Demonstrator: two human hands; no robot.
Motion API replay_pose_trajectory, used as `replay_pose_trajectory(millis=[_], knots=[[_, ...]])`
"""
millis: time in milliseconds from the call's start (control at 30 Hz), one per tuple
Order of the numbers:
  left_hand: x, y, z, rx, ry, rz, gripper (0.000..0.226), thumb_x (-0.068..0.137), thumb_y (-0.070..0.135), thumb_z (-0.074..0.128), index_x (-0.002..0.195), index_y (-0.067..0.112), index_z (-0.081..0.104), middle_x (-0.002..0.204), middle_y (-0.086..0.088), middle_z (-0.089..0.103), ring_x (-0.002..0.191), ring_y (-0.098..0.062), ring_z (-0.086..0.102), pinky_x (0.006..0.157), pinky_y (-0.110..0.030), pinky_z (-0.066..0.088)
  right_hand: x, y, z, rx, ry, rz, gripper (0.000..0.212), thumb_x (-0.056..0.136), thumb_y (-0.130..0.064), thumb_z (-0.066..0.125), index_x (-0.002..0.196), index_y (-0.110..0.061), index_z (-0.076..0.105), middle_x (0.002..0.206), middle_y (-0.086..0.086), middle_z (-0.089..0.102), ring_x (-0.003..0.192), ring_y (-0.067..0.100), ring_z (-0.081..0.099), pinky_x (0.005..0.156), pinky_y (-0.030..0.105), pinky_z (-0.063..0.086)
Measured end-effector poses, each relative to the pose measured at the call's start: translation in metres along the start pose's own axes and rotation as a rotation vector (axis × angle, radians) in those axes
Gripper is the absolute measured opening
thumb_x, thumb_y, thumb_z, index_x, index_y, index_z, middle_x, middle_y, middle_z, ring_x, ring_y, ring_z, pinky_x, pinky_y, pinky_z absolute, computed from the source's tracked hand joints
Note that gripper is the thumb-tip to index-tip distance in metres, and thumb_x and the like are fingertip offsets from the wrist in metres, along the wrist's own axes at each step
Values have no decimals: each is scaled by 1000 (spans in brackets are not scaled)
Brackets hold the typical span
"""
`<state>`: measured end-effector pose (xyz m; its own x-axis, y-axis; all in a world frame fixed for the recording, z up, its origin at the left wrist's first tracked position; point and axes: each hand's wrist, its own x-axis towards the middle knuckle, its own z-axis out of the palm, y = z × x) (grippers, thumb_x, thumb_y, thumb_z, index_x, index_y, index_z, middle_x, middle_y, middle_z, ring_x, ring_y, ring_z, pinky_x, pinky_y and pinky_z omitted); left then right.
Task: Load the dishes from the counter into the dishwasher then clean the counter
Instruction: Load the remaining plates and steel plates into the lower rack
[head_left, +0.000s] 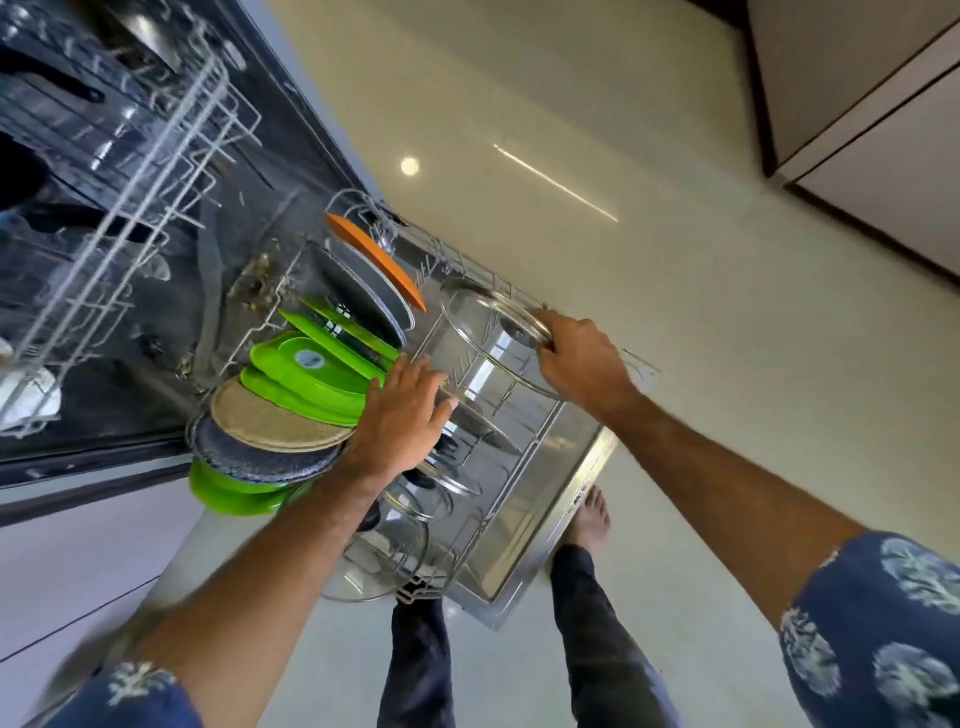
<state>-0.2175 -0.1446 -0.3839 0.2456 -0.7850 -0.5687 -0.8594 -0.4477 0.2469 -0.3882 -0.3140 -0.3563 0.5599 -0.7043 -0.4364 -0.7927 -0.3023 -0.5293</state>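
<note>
The dishwasher's lower rack is pulled out over the open door. My right hand is shut on the rim of a large glass lid standing in the rack. Fingers spread, my left hand rests flat against the rack wires and the edge of the green plates. Beside them stand an orange plate, a grey plate, a beige plate and a speckled dark plate. More glass lids stand lower in the rack.
The upper rack with dark cookware fills the top left. Glossy cream floor spreads to the right, with cabinet fronts at the top right. My legs and a bare foot stand by the door's edge.
</note>
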Motion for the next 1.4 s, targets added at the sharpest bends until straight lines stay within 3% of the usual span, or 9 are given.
replay_pose_trajectory(millis=[167, 233, 400, 700, 833, 967, 1300, 1400], knots=[[3, -2, 4, -50, 44, 8, 44, 103, 48, 35, 137, 23, 47, 160, -7, 29, 152, -27, 13, 119, -58, 21, 8, -7, 33, -90, -6, -15, 50, 98, -12, 48, 144, -32, 44, 83, 8, 68, 59, 19, 61, 60, 34, 59], [4, -4, 6, -56, 51, 14, 43, 103, 49, 35, 136, 24, 48, 161, -6, 28, 152, -27, 12, 119, -58, 20, 15, -14, 39, -105, 2, -20, 49, 97, -13, 48, 143, -31, 45, 86, 8, 68, 64, 21, 63, 62, 33, 58], [4, -8, 9, -78, 75, 30, 41, 103, 50, 35, 131, 25, 51, 160, -5, 30, 153, -25, 11, 118, -58, 22, 23, -32, 53, -198, -29, -102, 46, 96, -6, 45, 140, -21, 47, 83, 5, 60, 60, 18, 52, 53, 25, 41], [6, -12, 10, -69, 67, 36, 49, 99, 56, 28, 129, 25, 51, 157, -6, 35, 152, -27, 14, 117, -57, 25, 50, -33, 37, -219, -82, -86, 43, 91, -5, 47, 131, -15, 55, 99, 15, 69, 85, 32, 67, 76, 39, 54], [5, -12, 10, -78, 55, 33, 49, 98, 56, 29, 128, 24, 51, 157, -7, 34, 152, -27, 12, 118, -57, 24, 54, -26, 32, -197, -127, -68, 35, 95, -12, 50, 129, -19, 56, 93, 9, 68, 76, 25, 65, 72, 38, 58], [5, -13, 9, -83, 53, 36, 46, 99, 54, 32, 128, 24, 51, 158, -6, 33, 153, -26, 12, 119, -57, 22, 65, -20, 19, -156, -167, -51, 29, 98, -22, 55, 126, -17, 60, 92, 6, 66, 70, 19, 62, 61, 25, 45], [4, -14, 10, -98, 65, 45, 42, 101, 52, 36, 128, 23, 52, 157, -7, 34, 152, -26, 12, 119, -56, 21, 64, -27, 14, -227, -192, -95, 30, 98, -26, 57, 126, -15, 59, 98, 8, 67, 76, 23, 64, 66, 29, 48], [4, -14, 11, -105, 72, 47, 43, 100, 51, 36, 127, 22, 52, 157, -8, 35, 152, -27, 12, 119, -56, 22, 60, -32, 14, -308, -201, -161, 30, 95, -15, 56, 125, -14, 60, 96, 9, 67, 75, 23, 63, 64, 30, 48]])
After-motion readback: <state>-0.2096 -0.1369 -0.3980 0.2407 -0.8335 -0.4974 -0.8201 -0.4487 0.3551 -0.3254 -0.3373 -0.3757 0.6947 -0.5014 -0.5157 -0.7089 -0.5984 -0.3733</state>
